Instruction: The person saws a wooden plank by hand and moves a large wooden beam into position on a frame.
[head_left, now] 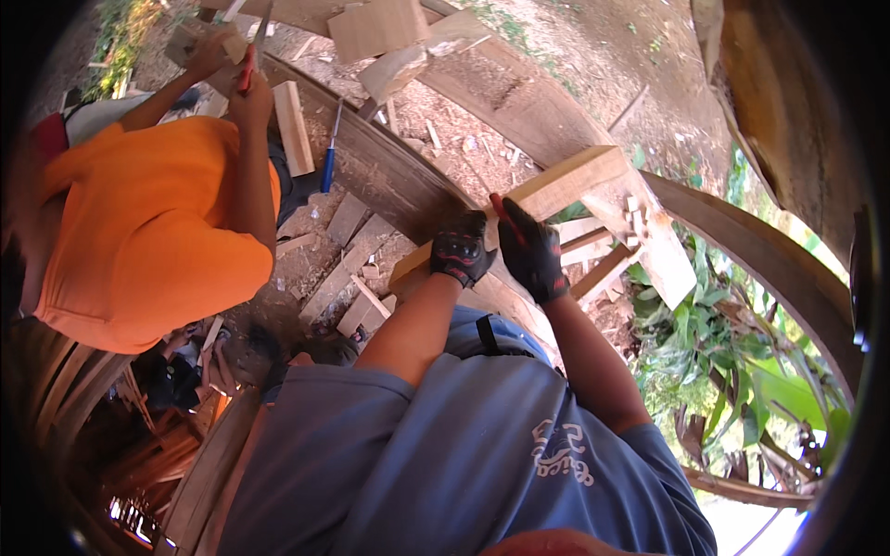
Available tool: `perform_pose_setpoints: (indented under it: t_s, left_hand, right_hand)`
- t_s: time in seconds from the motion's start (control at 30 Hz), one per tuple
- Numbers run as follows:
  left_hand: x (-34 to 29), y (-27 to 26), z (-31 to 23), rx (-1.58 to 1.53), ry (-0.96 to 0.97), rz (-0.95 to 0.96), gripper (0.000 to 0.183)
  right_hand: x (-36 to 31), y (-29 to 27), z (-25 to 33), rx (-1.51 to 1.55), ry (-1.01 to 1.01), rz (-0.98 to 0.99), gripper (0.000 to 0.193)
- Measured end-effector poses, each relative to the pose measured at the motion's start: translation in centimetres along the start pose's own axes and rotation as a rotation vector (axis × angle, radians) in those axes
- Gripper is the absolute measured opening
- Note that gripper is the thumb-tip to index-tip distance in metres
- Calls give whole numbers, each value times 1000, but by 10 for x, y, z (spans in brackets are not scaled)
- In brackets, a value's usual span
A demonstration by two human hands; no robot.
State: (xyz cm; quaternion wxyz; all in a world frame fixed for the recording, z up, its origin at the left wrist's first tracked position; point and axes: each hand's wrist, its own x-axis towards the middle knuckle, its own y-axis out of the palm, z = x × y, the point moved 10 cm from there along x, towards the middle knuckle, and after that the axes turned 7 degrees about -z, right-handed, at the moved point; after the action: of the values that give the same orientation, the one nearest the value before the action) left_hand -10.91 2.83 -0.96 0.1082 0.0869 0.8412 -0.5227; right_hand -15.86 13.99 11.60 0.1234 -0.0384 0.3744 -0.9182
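The wooden beam [573,182] lies at a slant in front of the person's body, its far end up and to the right beside a pale split slab [669,255], its near end showing just left of the gloves. The left hand [462,248], in a black glove with red trim and a hard knuckle guard, sits over the near part of the beam, its back turned up and its fingers curled down and pressed together around the wood. The left forearm [405,334] rises from the lower edge, leaning to the right, the wrist nearly straight.

Just beside it, the right hand [533,250] wears a matching glove and angles up and to the left, against the beam's near side. One red-tipped finger [498,204] reaches out straight past the others; whether the rest pinch the wood cannot be told, as the back of the hand hides them. The right forearm [601,357] slants inward from the right, so the two hands nearly meet while the elbows stand well apart.

To the left, a co-worker in an orange shirt [158,227] holds a red-handled tool [247,70]. A blue-handled tool [329,169] rests between them, near scattered wood offcuts [334,289].
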Motion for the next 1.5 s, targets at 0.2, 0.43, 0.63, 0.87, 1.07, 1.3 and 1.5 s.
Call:
perform_pose_setpoints:
  t_s: [0.2,0.43,0.63,0.87,1.07,1.3,1.5]
  left_hand:
    - [-8,-9,-1,-36,-11,-22,63]
    - [-9,-19,-3,-83,-30,-73,48]
    - [-12,-12,-3,6,13,-121,40]
    - [-9,-19,-4,-39,-32,-46,44]
    - [-6,-7,-2,11,-48,-14,51]
    - [-8,-5,-2,-1,-2,-57,60]
    - [-9,0,2,-3,29,-142,64]
  right_hand:
    - [7,27,-27,78,236,83,41]
    - [-9,12,-32,92,55,-36,43]
    - [-36,-16,-20,58,176,-64,38]
    - [-83,-116,7,176,450,71,36]
    - [-84,-155,50,121,272,21,37]
    - [-42,-123,53,0,332,181,35]
    - [-37,-118,53,119,304,84,35]
